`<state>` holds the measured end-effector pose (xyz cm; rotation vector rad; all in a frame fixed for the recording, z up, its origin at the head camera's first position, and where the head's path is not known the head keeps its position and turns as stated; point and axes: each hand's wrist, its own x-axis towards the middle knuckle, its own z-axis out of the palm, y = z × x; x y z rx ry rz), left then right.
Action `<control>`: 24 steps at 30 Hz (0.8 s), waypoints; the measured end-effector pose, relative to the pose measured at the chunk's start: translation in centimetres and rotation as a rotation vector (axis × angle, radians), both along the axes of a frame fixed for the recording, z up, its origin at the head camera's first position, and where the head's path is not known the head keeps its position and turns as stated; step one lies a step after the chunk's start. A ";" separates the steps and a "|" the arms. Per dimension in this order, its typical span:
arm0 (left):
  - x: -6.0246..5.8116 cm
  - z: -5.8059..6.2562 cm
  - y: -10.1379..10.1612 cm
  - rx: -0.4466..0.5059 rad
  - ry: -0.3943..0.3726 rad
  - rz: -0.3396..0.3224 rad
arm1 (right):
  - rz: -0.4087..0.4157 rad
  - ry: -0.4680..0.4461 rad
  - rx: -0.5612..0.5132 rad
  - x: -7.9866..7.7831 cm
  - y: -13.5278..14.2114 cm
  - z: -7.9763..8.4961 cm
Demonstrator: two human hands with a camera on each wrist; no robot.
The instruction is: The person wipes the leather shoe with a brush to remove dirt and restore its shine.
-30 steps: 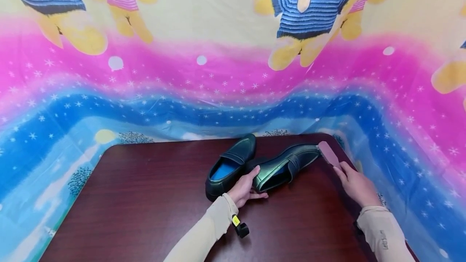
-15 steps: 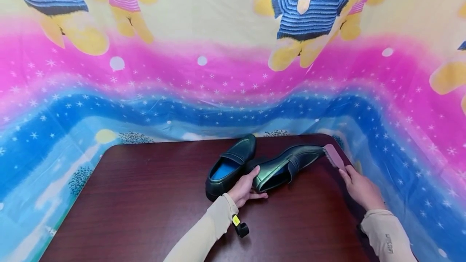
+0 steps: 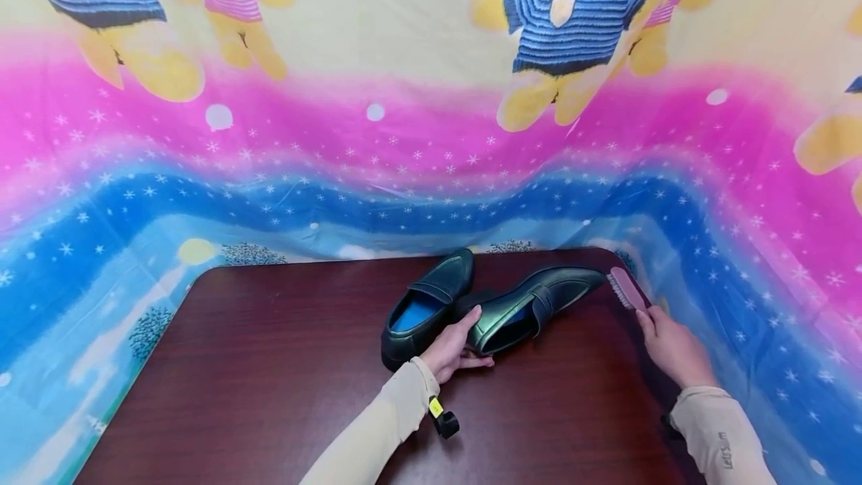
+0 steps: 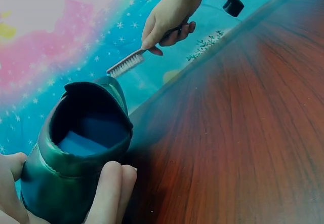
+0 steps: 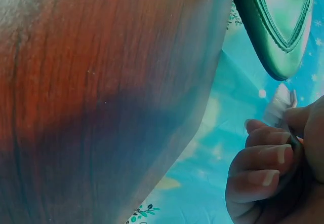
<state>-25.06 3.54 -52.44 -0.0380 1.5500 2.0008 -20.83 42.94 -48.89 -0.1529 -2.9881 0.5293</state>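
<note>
My left hand [image 3: 450, 352] grips the heel of a dark green-black loafer [image 3: 572, 287], thumb on one side and fingers on the other, as the left wrist view [image 4: 61, 183] shows. The shoe points to the right with its toe raised off the table. In my right hand [image 3: 676, 346] is a pink-backed brush [image 3: 628, 289] with pale bristles, gripped by its handle. Its bristles [image 4: 125, 66] are at the toe of the held loafer; whether they touch it I cannot tell. The second loafer [image 3: 427, 309], with a blue insole, stands just left of the held one.
The dark red-brown wooden table [image 3: 269, 365] reaches back to a printed cloth [image 3: 377, 193] hung behind and along both sides. A black wrist strap with a yellow tag [image 3: 443, 418] is on my left wrist.
My right hand has moved the brush slightly right and down off the front of the toe, turning it so that its bristles show. The left hand and both loafers have hardly moved.
</note>
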 end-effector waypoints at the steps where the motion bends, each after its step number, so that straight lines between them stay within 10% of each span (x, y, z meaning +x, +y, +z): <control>1: 0.0 0.0 0.0 -0.001 0.001 -0.001 | 0.001 0.001 0.001 0.0 0.0 0.0; 24: 0.1 -0.1 -0.1 0.047 -0.001 0.001 | 0.169 -0.011 -0.017 1.5 0.3 -0.9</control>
